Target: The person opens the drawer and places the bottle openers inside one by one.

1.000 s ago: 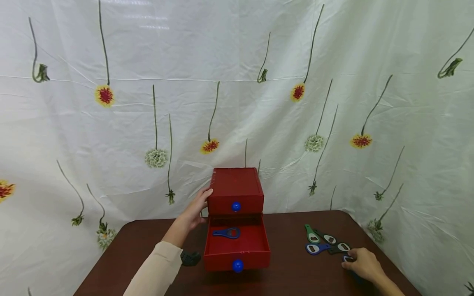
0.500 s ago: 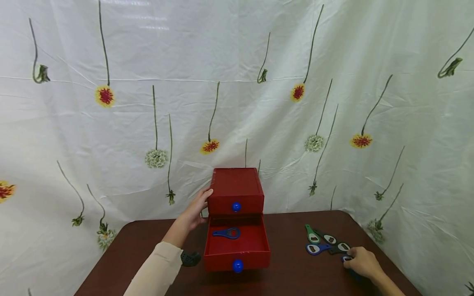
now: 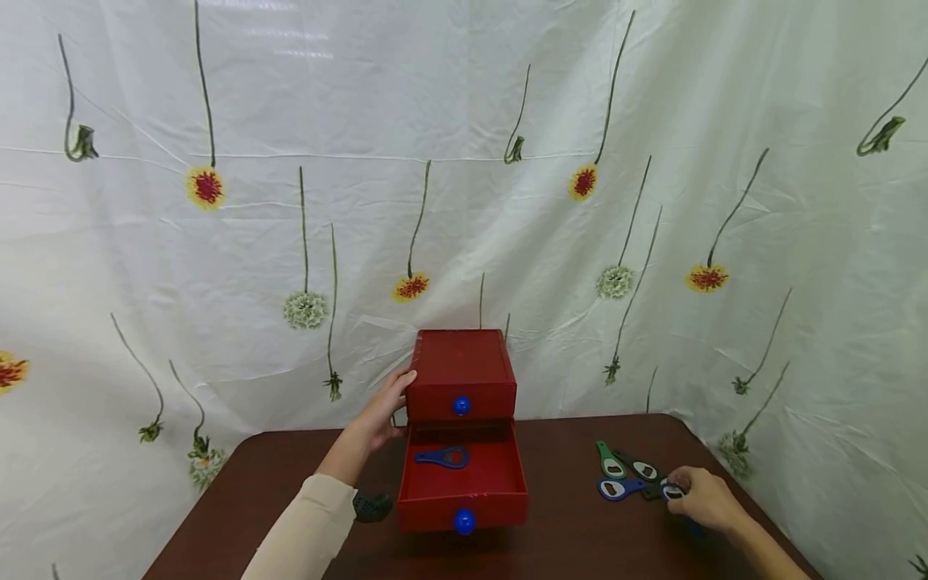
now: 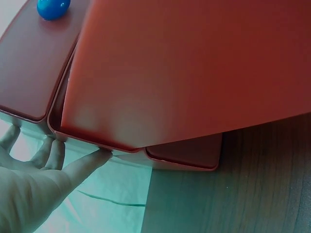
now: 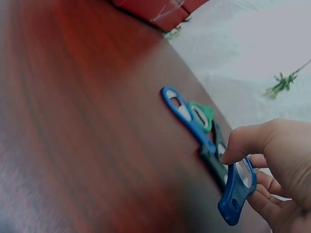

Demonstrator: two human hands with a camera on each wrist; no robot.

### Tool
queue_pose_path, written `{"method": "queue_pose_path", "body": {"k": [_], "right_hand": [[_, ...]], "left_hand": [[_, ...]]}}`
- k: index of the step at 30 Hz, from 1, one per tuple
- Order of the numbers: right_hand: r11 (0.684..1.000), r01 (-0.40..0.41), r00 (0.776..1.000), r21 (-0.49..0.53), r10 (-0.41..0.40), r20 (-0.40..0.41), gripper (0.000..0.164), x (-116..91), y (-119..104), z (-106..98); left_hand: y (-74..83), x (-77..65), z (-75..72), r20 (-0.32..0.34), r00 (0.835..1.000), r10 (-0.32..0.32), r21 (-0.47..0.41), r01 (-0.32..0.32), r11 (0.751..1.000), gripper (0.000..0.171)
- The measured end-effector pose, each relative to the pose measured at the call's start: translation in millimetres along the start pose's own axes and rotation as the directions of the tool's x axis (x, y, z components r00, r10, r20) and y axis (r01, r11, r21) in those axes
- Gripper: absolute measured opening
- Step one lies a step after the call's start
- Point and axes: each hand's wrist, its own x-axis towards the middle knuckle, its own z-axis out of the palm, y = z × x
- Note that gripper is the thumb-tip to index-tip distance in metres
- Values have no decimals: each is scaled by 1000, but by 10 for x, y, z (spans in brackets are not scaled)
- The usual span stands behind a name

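Note:
A red two-drawer box (image 3: pixel 464 356) with blue knobs stands on the dark wooden table, its lower drawer (image 3: pixel 428 513) pulled out. Inside that drawer lies a blue bottle opener (image 3: pixel 444 457). My left hand (image 3: pixel 375 415) rests against the box's left side, fingers extended along it in the left wrist view. At the right, my right hand (image 3: pixel 706 498) pinches another blue bottle opener (image 5: pixel 237 194) with a white inset between thumb and fingers, raised over the pile. Beside it lie a green opener (image 3: pixel 611 461), a blue one (image 3: pixel 619 488) and dark ones (image 3: pixel 641 467).
The brown table (image 3: pixel 573 532) runs back to a white flower-print curtain (image 3: pixel 464 201). A dark perforated object (image 3: pixel 373 507) shows beside my left sleeve, left of the drawer. The open drawer juts toward the table's front.
My right hand has lifted the blue bottle opener a little and shifted slightly away from me, over the dark opener. My left hand and the box stay put.

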Motion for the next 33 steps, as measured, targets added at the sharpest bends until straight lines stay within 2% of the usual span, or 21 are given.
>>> {"method": "queue_pose_path", "body": {"k": [3, 13, 20, 27, 33], "right_hand": [[999, 47, 999, -17, -47, -16, 39, 34, -86, -37], [991, 130, 991, -11, -130, -43, 42, 175, -440, -108], [971, 240, 969, -10, -240, -63, 42, 238, -688, -128], [964, 264, 962, -18, -264, -62, 43, 356, -988, -139], [944, 329, 943, -16, -329, -54, 44, 448, -1258, -77]], "left_hand": [[-6, 10, -2, -5, 1000, -1, 5, 1, 1000, 74], [-20, -7, 7, -2, 1000, -4, 3, 4, 1000, 74], [5, -22, 16, 8, 1000, 4, -6, -4, 1000, 75], [13, -7, 29, 9, 1000, 12, -7, -12, 1000, 75], [3, 0, 10, 5, 1000, 6, -5, -6, 1000, 77]]}}
